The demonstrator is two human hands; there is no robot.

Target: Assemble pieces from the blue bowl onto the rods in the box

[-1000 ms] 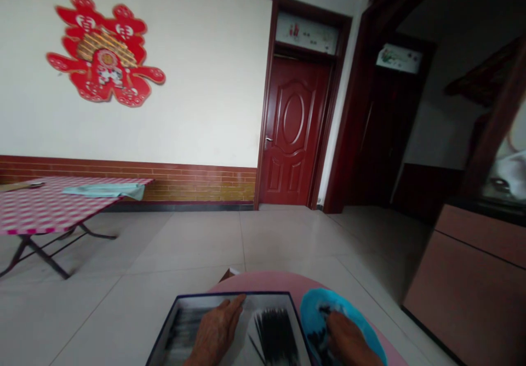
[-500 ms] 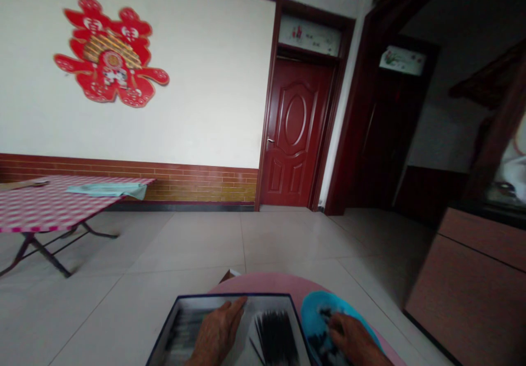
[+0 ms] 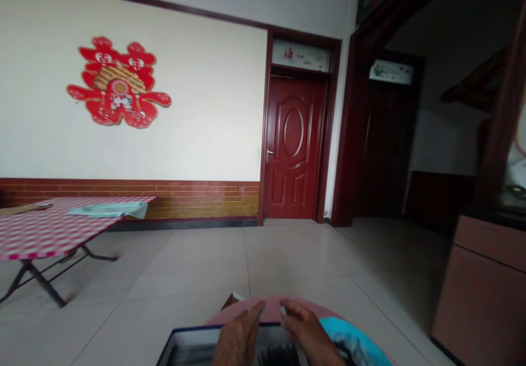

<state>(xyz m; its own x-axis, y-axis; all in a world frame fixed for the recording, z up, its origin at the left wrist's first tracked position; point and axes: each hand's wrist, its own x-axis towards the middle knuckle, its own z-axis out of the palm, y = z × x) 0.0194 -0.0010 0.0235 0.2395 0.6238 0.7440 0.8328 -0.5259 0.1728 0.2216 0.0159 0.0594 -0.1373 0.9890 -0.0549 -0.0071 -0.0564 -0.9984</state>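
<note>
My left hand (image 3: 240, 337) is over the shallow dark-rimmed tray (image 3: 193, 330), its fingers pressed together and pointing forward. Facing it across a small gap is my right hand (image 3: 308, 334), thumb and fingers pinched. A small pale bit shows at the fingertips of each hand, too small to name. Below and between the hands, a bundle of thin black pieces (image 3: 279, 355) lies in the tray. More dark, blurred pieces (image 3: 193, 355) are in its left part. To the right, a bright blue bowl (image 3: 343, 329) holds dark and pale bits, partly hidden by my right hand.
The tray and bowl rest on a round pink table (image 3: 246, 307). A folding table (image 3: 49, 234) with a checked cover and a light green cloth (image 3: 110, 209) stands at left. On the right is a brown cabinet (image 3: 480, 289). A red door (image 3: 292, 147) is ahead.
My right hand has left the bowl and moved left, close to my left hand. The view has tilted up, so tray and bowl sit lower in the picture.
</note>
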